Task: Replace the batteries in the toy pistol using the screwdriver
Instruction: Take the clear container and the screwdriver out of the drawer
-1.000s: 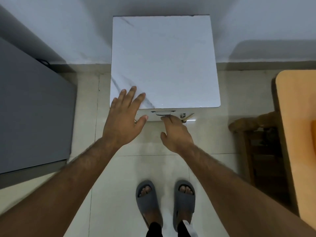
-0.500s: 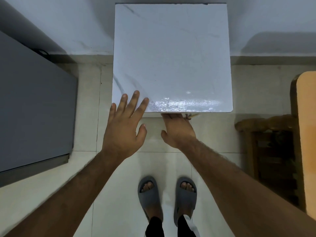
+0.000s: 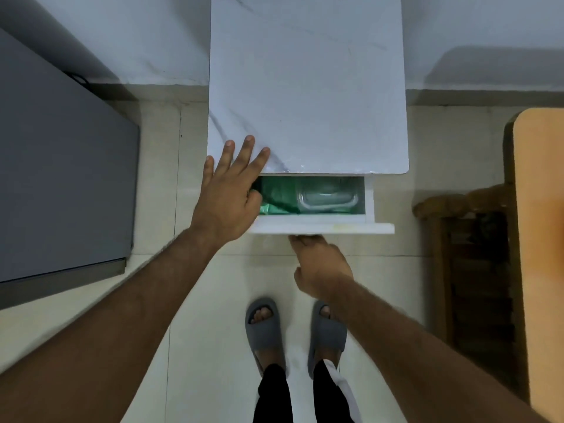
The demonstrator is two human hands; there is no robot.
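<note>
Pale floor tiles and a white wall frame our view, looking straight down past our own arms. Our left hand is spread wide, fingers splayed and lying on the near left corner of a white marble-patterned cabinet top, the palm hanging over the edge and covering the left end of a drawer. Our right hand is below the drawer's white front, its fingers curled up under the front edge and hidden from us, so we cannot tell exactly what they grip. That drawer stands partly pulled out from under the cabinet top. Inside it we see crumpled green plastic and, to its right, a clear plastic container. We cannot make out the toy pistol, the batteries or the screwdriver anywhere. Below the hands, our feet wear grey slide sandals. A dark grey appliance stands at our left, a wooden chair and an orange tabletop at our right.
</note>
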